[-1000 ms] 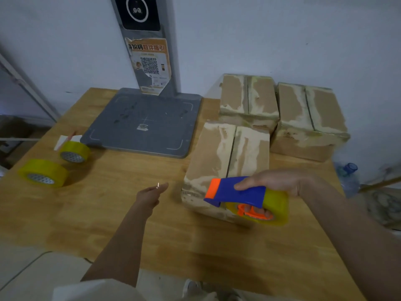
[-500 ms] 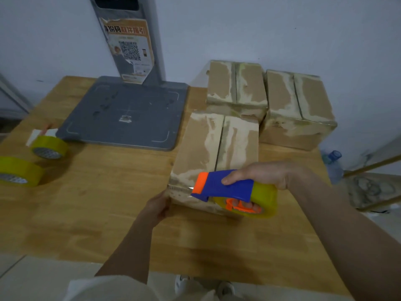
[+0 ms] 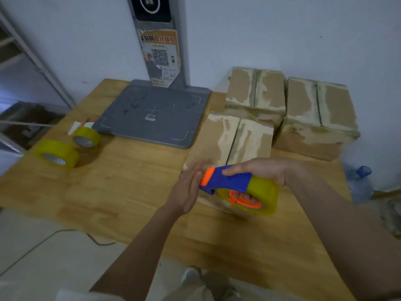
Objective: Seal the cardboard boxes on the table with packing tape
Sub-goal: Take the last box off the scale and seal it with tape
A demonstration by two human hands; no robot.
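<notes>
A closed cardboard box (image 3: 232, 140) with worn, peeled flaps stands near the table's middle, closest to me. My right hand (image 3: 262, 170) grips a blue and orange tape dispenser (image 3: 230, 181) loaded with a yellow-tinted tape roll (image 3: 264, 196), held over the box's near end. My left hand (image 3: 188, 190) lies flat with straight fingers against the box's near left corner, next to the dispenser's orange tip. Two more closed boxes stand behind: one at the back (image 3: 256, 92), one at the right (image 3: 319, 114).
On the wooden table (image 3: 121, 185) a grey scale platform (image 3: 152, 114) with an upright post (image 3: 158, 40) stands at the back. Two spare yellow tape rolls (image 3: 56, 153) (image 3: 86, 137) lie at the left. A water bottle (image 3: 360, 181) stands off the right edge.
My left hand moved from the bare table to the box's near left corner and now lies flat against it. The dispenser in my right hand stayed over the box's near end.
</notes>
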